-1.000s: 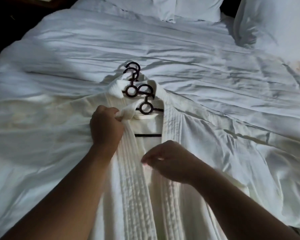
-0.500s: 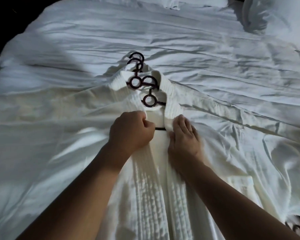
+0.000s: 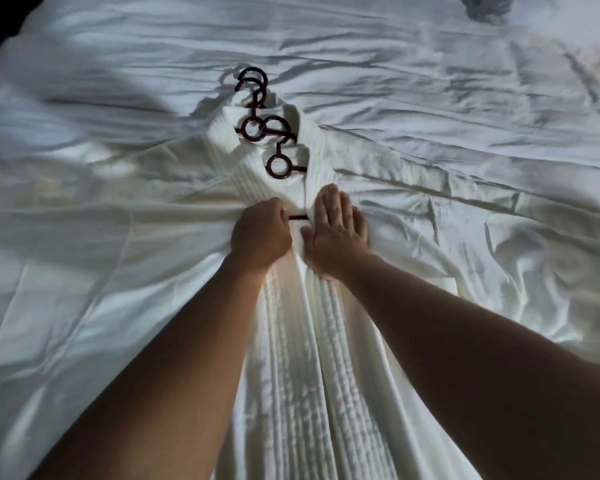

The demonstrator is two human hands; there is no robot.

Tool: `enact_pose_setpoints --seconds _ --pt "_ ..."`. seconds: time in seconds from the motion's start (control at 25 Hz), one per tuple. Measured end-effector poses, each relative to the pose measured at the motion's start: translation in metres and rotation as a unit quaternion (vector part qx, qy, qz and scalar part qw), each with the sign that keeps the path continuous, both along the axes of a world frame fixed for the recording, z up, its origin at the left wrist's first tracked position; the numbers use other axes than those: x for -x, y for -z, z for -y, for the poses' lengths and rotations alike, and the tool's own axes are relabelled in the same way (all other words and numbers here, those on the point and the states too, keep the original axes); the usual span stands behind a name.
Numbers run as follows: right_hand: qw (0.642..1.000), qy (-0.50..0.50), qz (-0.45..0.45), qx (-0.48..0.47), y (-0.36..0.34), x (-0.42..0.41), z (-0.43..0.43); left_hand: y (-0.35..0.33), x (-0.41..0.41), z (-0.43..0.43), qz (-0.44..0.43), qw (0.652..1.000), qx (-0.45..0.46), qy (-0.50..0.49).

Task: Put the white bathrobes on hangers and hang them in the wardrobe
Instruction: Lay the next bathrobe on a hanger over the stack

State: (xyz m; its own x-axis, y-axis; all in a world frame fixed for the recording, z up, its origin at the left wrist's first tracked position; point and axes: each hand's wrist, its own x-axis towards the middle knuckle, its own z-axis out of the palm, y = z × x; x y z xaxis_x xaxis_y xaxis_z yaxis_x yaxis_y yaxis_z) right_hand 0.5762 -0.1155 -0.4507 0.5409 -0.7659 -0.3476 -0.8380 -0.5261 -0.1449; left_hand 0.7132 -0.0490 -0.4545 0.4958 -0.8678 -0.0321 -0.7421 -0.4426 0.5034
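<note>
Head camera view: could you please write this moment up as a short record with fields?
Setting: white bathrobe lying front-up on a rumpled bed sheet
Hangers: dark hangers at the collar, hooks pointing away from the person; exact count unclear
Left: left hand grips one ribbed front band, fingers curled
Right: right hand presses flat on the other band, fingers straight
Between hands: short stretch of hanger bar showing
Stage: robe on the bed, not yet hung
</note>
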Motion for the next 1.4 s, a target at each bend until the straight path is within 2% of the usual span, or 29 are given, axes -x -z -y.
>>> enact_pose_setpoints --seconds 0.08,0.2,0.28,0.4,0.52,0.6,0.68,0.76,0.84,0.88,0.92,1.04,1.08,1.12,1.16,1.2,1.24,1.28,1.36,1.4 --pt "0.999 0.006 -0.001 -0.044 -0.016 -0.005 0.003 -0.012 0.001 -0.002 -0.021 0.998 -0.055 -0.007" --pt "0.983 0.072 0.131 -0.103 -0.047 0.023 -0.024 -0.04 0.028 -0.045 -0.03 0.991 -0.125 0.038" --pt "0.969 0.075 0.185 -0.142 -0.069 0.071 -0.077 -0.057 0.062 -0.103 -0.046 0.984 -0.154 0.073" --pt "0.943 0.108 0.267 -0.166 -0.11 0.152 -0.185 -0.094 0.124 -0.196 -0.012 0.992 -0.094 0.085" --pt "0.88 0.284 0.339 -0.172 -0.156 0.233 -0.261 -0.121 0.204 -0.269 0.026 0.992 -0.047 0.117" --pt "0.849 0.403 0.324 -0.108 -0.164 0.293 -0.288 -0.12 0.247 -0.307 -0.007 0.995 -0.055 0.079" --pt "0.831 0.498 0.238 -0.062 -0.158 0.355 -0.301 -0.106 0.274 -0.333 -0.038 0.993 -0.092 0.066" --pt "0.81 0.551 0.154 -0.127 -0.138 0.405 -0.31 -0.084 0.287 -0.35 -0.015 0.987 -0.136 0.084" --pt "0.783 0.556 0.149 -0.236 -0.117 0.438 -0.305 -0.064 0.291 -0.352 0.013 0.984 -0.152 0.094" --pt "0.747 0.572 0.181 -0.286 -0.117 0.446 -0.295 -0.057 0.292 -0.347 0.03 0.983 -0.158 0.093" --pt "0.67 0.61 0.27 -0.326 -0.115 0.452 -0.283 -0.054 0.292 -0.344 0.046 0.981 -0.167 0.089" --pt "0.362 0.707 0.516 -0.321 -0.133 0.449 -0.255 -0.051 0.293 -0.342 0.037 0.975 -0.2 0.084" --pt "0.286 0.7 0.582 -0.299 -0.138 0.448 -0.249 -0.052 0.292 -0.342 0.027 0.975 -0.204 0.086" --pt "0.244 0.666 0.639 -0.295 -0.153 0.446 -0.244 -0.056 0.289 -0.341 0.018 0.973 -0.21 0.095" --pt "0.237 0.61 0.689 -0.313 -0.167 0.442 -0.243 -0.063 0.285 -0.34 -0.001 0.97 -0.216 0.11" --pt "0.266 0.559 0.716 -0.321 -0.185 0.439 -0.244 -0.072 0.281 -0.34 -0.033 0.968 -0.218 0.118" --pt "0.332 0.504 0.727 -0.327 -0.2 0.436 -0.244 -0.086 0.277 -0.342 -0.082 0.966 -0.216 0.112" --pt "0.436 0.458 0.714 -0.3 -0.216 0.436 -0.244 -0.097 0.274 -0.346 -0.143 0.96 -0.222 0.091" --pt "0.681 0.328 0.615 -0.224 -0.247 0.432 -0.249 -0.128 0.267 -0.369 -0.246 0.948 -0.2 0.012" --pt "0.772 0.249 0.549 -0.202 -0.261 0.424 -0.257 -0.141 0.261 -0.386 -0.288 0.943 -0.162 -0.04"
